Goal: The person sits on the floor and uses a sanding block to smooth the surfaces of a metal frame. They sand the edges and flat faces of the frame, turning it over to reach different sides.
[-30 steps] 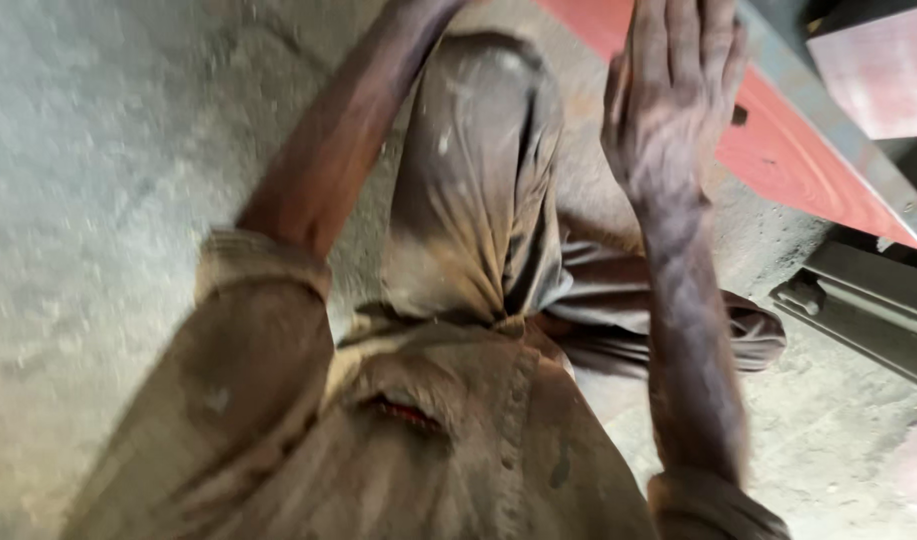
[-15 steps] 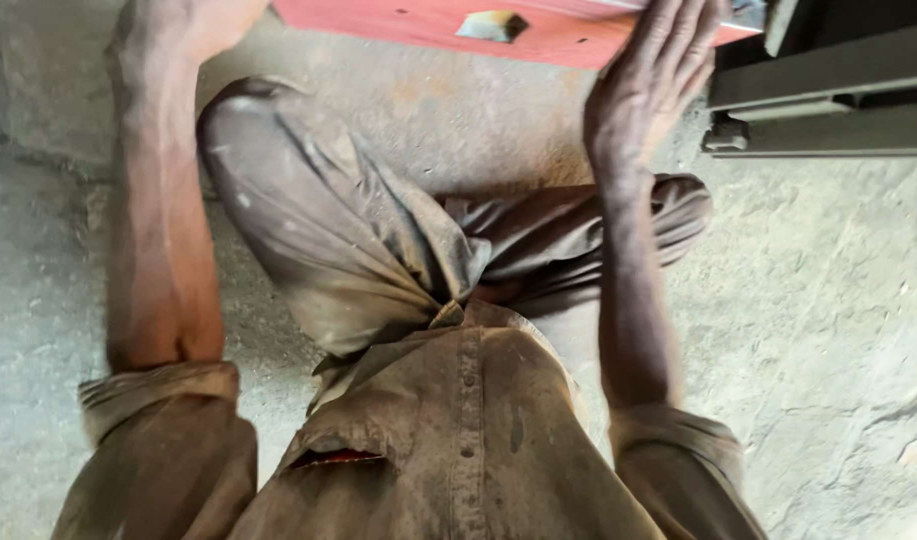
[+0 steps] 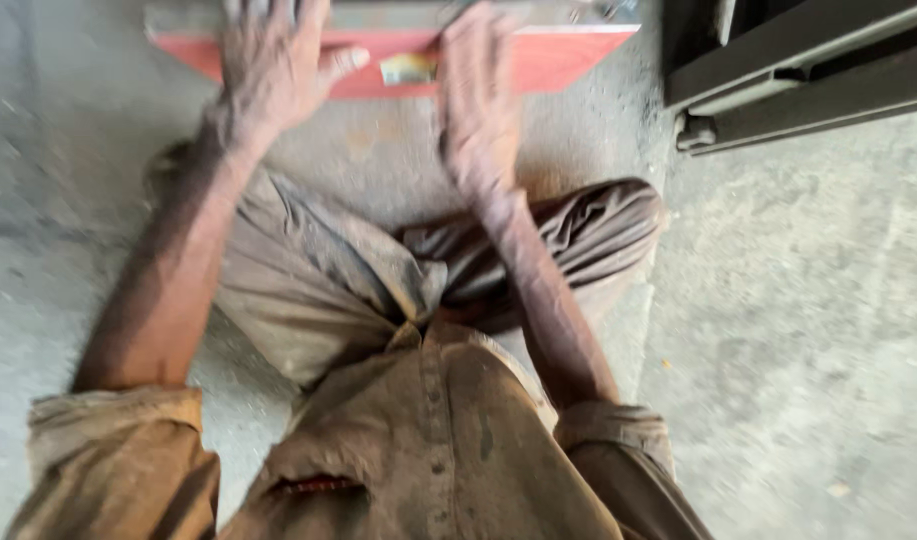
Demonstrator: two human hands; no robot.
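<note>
Flat red panel [image 3: 568, 62], left hand [image 3: 268, 70], right hand [image 3: 475, 100] spread on it, rough concrete floor [image 3: 798, 330]

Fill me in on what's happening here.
A person sits on a concrete floor with legs folded, both hands laid flat on a red panel in front of them. The left hand is spread near its left end, the right hand near the middle. Dark metal framing lies to the right. The picture is blurred.

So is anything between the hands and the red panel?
No. Both the left hand and right hand already lie flat on the red panel; nothing visible sits between them and it.
</note>
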